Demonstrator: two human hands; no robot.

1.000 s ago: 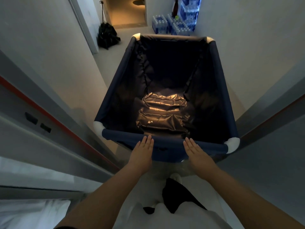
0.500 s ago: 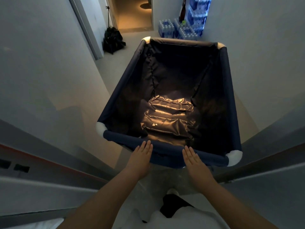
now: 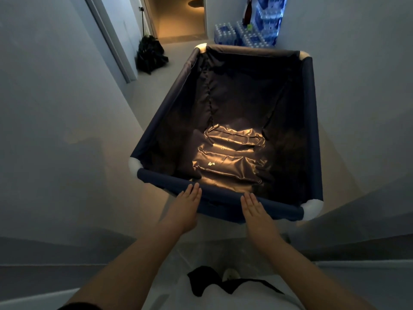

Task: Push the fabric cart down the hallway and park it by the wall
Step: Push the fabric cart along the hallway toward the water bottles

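Head camera looks down over two bare forearms at the fabric cart, which stands in a narrow hallway with its long axis running away from the person. Both hands lie flat against the near rail: the left hand with straight fingers laid over the padded bar, the right hand likewise, fingers together and pointing forward. Neither hand curls round the rail. I would say that is because a rolling cart only needs a shove from the heels of the palms, and flat hands set apart on the bar let the person steer by leaning harder on one side.

Inside, the dark liner sags to a shiny crumpled floor that catches warm light; I see no load in it. White corner caps mark the frame ends.

The cart sits closer to the right wall than to the left wall, angled slightly, so the parking looks to be in hand but not finished. Ahead, stacked packs of water bottles stand against the right wall just beyond the far rail, and a dark bag slumps by a door frame on the left. Those bottles seem the likeliest thing to bump if the push runs long.
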